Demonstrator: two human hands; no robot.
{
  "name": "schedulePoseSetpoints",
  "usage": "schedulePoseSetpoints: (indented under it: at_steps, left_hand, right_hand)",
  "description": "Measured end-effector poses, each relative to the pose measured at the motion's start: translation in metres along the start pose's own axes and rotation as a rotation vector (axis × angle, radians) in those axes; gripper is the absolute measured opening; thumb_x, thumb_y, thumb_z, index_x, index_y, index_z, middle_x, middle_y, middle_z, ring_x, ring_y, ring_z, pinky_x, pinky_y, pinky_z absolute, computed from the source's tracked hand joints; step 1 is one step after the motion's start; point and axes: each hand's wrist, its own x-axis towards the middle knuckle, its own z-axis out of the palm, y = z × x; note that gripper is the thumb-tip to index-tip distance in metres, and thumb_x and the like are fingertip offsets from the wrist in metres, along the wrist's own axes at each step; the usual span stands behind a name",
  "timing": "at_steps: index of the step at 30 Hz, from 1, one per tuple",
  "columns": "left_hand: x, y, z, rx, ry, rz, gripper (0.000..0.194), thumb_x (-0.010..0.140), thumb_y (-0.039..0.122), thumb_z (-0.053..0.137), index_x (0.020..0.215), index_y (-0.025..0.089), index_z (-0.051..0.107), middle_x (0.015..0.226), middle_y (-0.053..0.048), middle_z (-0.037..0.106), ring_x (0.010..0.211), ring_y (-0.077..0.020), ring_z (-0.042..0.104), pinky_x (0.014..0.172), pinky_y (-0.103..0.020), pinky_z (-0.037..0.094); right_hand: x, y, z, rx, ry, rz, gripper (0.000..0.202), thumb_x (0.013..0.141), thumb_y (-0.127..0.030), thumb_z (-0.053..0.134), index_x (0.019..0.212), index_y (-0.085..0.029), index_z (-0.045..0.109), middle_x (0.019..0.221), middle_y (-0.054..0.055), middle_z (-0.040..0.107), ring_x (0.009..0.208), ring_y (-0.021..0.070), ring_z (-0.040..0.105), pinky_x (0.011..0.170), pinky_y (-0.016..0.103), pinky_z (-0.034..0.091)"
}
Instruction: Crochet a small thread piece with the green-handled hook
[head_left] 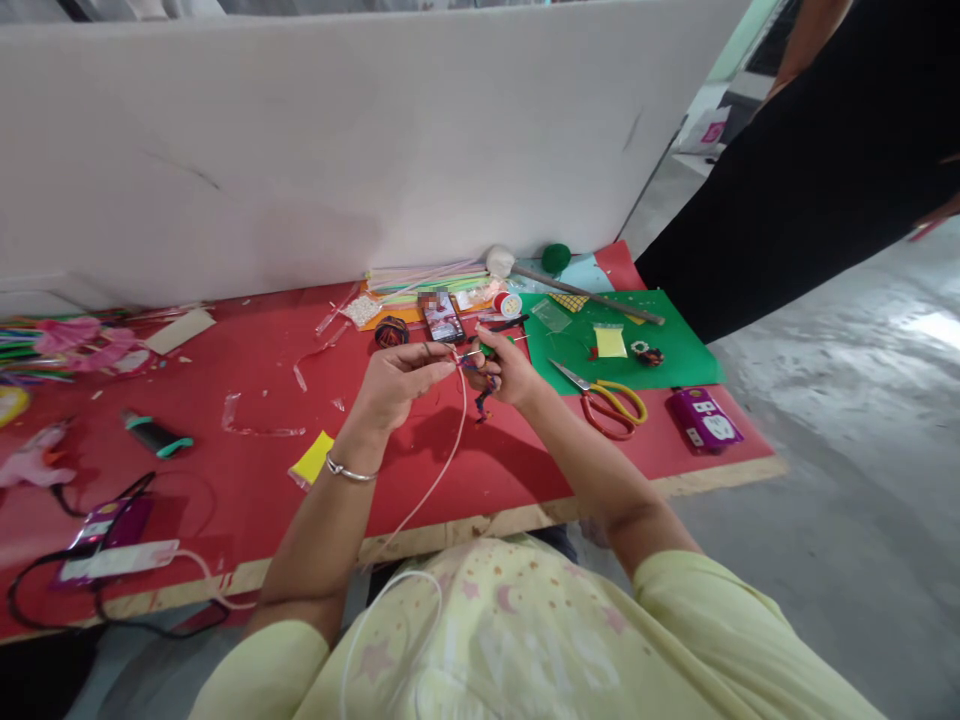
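Above the red-covered table, my left hand [405, 378] is closed, pinching a pale cord [459, 430] between thumb and fingers. That cord hangs down over the table edge towards my lap. Close beside it, my right hand [508, 366] is closed around a thin tool with a green handle [487, 352], which looks like a crochet hook. Its metal tip points towards my left fingertips. Dark multicoloured yarn work [486, 392] hangs below my right fingers. Exactly how yarn, cord and tool meet is too small to tell.
Behind my hands lie a phone [441, 316] and a yarn ball [391, 332]. To the right, scissors [604, 402] rest partly on a green sheet [675, 350], near a purple box [705, 418]. A cutter [156, 434] and cables lie left. A person in black [795, 170] stands right.
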Motion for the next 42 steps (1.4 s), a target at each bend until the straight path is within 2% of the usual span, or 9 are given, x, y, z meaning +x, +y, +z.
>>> schedulePoseSetpoints:
  at_steps: [2,7,13,21,25,29,32,37,42]
  left_hand:
    - [0.001,-0.001,0.001,-0.007,-0.005,0.004,0.032,0.061,0.024,0.094,0.091,0.016,0.084,0.072,-0.004,0.071,0.051,-0.0042,0.042,0.046,-0.019,0.029]
    - [0.002,-0.003,0.003,-0.022,0.019,-0.021,0.034,0.058,0.020,0.092,0.091,0.015,0.084,0.066,-0.002,0.068,0.048,-0.0041,0.041,0.045,-0.019,0.029]
    - [0.002,0.000,0.004,-0.043,0.024,-0.015,0.032,0.057,0.017,0.092,0.088,0.016,0.084,0.076,-0.005,0.074,0.049,-0.0042,0.043,0.044,-0.020,0.029]
    - [0.003,-0.001,0.021,-0.180,0.092,-0.023,0.038,0.050,0.017,0.094,0.085,0.015,0.082,0.076,-0.007,0.075,0.045,-0.0032,0.043,0.041,-0.019,0.022]
    - [0.005,-0.004,0.019,-0.197,0.125,-0.014,0.036,0.051,0.016,0.093,0.084,0.015,0.081,0.067,-0.003,0.071,0.042,-0.0016,0.039,0.041,-0.018,0.022]
    - [0.005,-0.001,0.014,-0.234,0.112,-0.013,0.036,0.053,0.016,0.093,0.087,0.015,0.080,0.065,-0.002,0.071,0.041,-0.0008,0.035,0.040,-0.017,0.021]
    - [0.004,0.003,0.015,-0.248,0.126,0.001,0.040,0.054,0.018,0.092,0.091,0.015,0.080,0.069,-0.003,0.073,0.041,-0.0002,0.033,0.040,-0.017,0.020]
    - [0.002,0.004,0.017,-0.235,0.159,0.014,0.045,0.052,0.018,0.093,0.095,0.015,0.080,0.067,-0.002,0.071,0.041,-0.0005,0.034,0.040,-0.017,0.020]
    - [0.001,0.002,0.016,-0.244,0.156,0.027,0.045,0.055,0.017,0.092,0.098,0.015,0.079,0.064,0.000,0.068,0.041,-0.0010,0.033,0.041,-0.018,0.020]
  right_hand:
    - [0.000,0.000,-0.001,0.005,-0.016,-0.009,0.053,0.101,-0.052,0.051,0.061,-0.018,0.056,0.038,-0.011,0.023,0.031,0.0044,0.018,0.033,0.013,0.027]
    - [-0.001,0.000,-0.001,0.011,-0.029,-0.015,0.051,0.101,-0.050,0.051,0.061,-0.017,0.057,0.038,-0.011,0.024,0.031,0.0046,0.018,0.032,0.013,0.025]
    - [0.000,0.000,0.001,-0.003,0.004,0.003,0.053,0.098,-0.055,0.055,0.060,-0.018,0.056,0.038,-0.012,0.023,0.031,0.0046,0.019,0.033,0.014,0.025]
    - [0.000,0.002,0.007,-0.050,0.094,-0.014,0.055,0.096,-0.061,0.056,0.062,-0.018,0.055,0.039,-0.012,0.024,0.031,0.0041,0.019,0.033,0.015,0.023]
    - [-0.001,0.009,0.010,-0.098,0.162,-0.112,0.057,0.088,-0.071,0.062,0.067,-0.018,0.058,0.042,-0.011,0.030,0.034,0.0044,0.027,0.034,0.016,0.025]
    - [-0.004,0.021,0.017,-0.247,0.304,-0.334,0.061,0.083,-0.080,0.060,0.074,-0.020,0.061,0.053,-0.006,0.049,0.043,0.0067,0.043,0.041,0.018,0.036]
    - [-0.005,0.028,0.022,-0.348,0.350,-0.445,0.063,0.082,-0.083,0.057,0.078,-0.021,0.063,0.059,-0.005,0.052,0.048,0.0080,0.048,0.046,0.021,0.041]
    - [-0.003,0.031,0.023,-0.375,0.352,-0.450,0.066,0.082,-0.086,0.053,0.081,-0.021,0.065,0.060,-0.005,0.049,0.048,0.0083,0.046,0.045,0.021,0.039]
    - [-0.007,0.029,0.023,-0.434,0.295,-0.480,0.064,0.082,-0.084,0.057,0.084,-0.020,0.067,0.062,-0.005,0.050,0.050,0.0076,0.047,0.047,0.020,0.041]
